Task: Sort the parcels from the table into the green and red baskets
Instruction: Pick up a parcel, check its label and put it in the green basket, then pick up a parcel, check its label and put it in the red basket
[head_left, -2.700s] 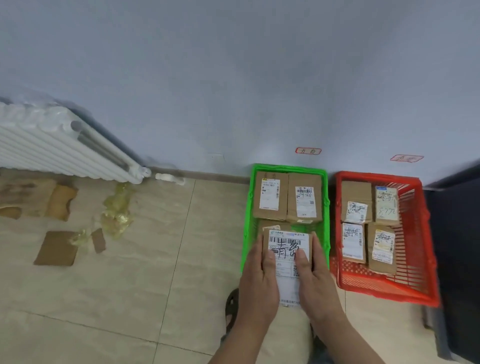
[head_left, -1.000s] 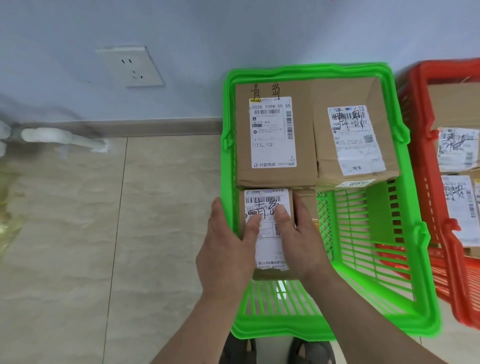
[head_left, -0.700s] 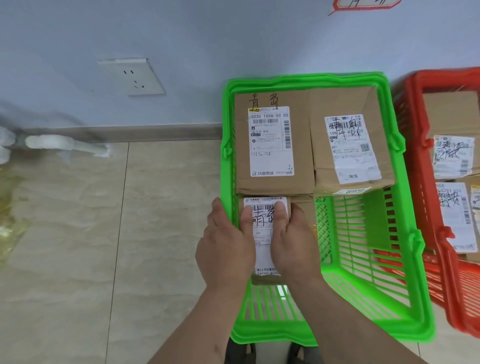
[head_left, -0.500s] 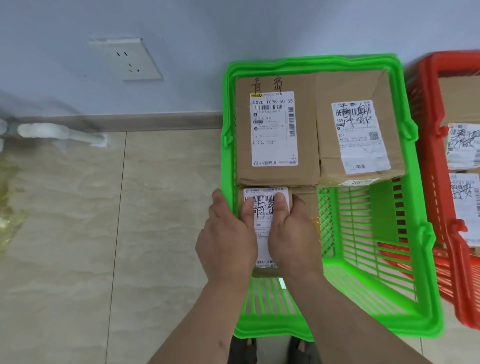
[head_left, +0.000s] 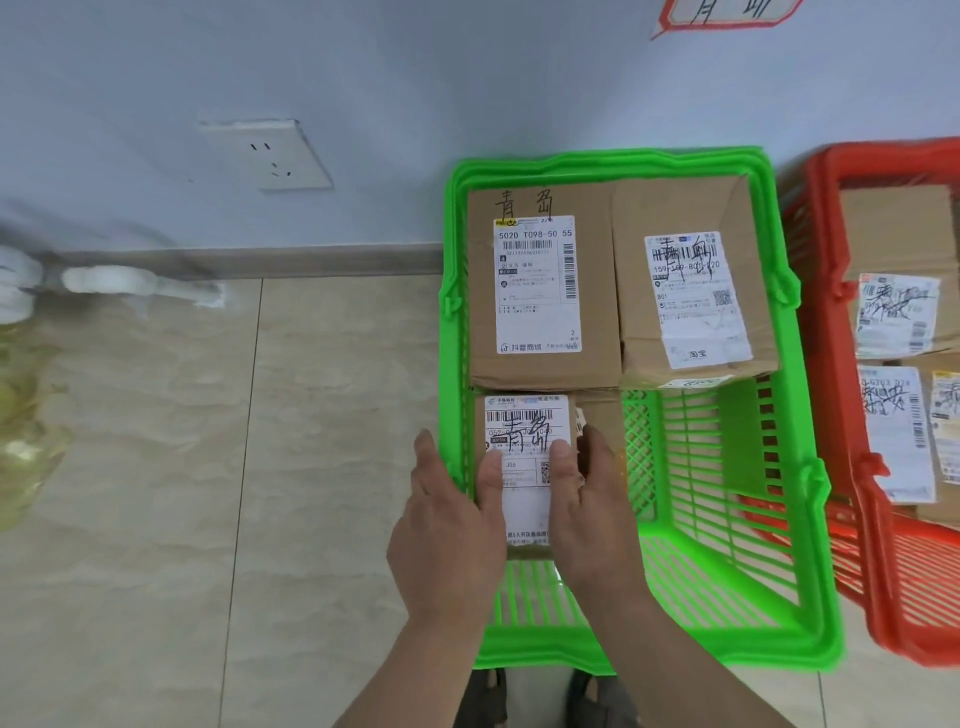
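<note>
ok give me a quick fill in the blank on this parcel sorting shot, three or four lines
1. Both hands hold a small parcel inside the ____ basket.
2. Two larger parcels, one beside the other, fill the end of the green basket nearest the ____.
3. The left hand and the right hand each press a ____ on the small parcel's white label.
4. On the wall left of the green basket sits a white ____.

Missing words: green; wall; thumb; socket
</note>
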